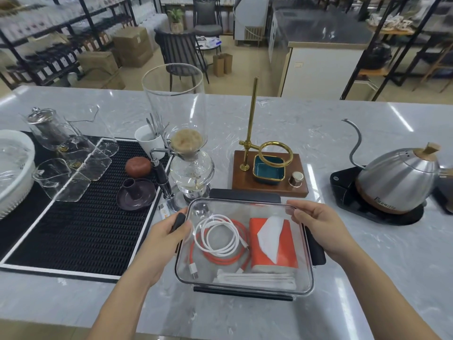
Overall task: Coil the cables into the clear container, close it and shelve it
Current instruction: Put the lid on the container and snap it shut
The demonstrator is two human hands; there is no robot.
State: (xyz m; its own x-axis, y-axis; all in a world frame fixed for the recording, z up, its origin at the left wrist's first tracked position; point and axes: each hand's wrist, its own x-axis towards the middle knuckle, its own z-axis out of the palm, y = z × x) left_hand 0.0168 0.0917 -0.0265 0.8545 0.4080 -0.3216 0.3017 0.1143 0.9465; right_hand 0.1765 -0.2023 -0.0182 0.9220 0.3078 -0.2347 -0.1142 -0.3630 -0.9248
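The clear container [245, 244] sits on the counter [343, 278] with the white cable [218, 236] and orange cable [220, 257] coiled inside beside a tissue pack [272, 241]. The left hand [166, 239] grips a black side latch [178, 222]; the right hand [316, 224] pinches what seems the lid's far corner. It looks light, rigid and slick, so hold it by both short ends.

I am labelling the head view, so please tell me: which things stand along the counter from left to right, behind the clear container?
White basin → glass teapot → white cup → siphon brewer → wooden dripper stand → gooseneck kettle.
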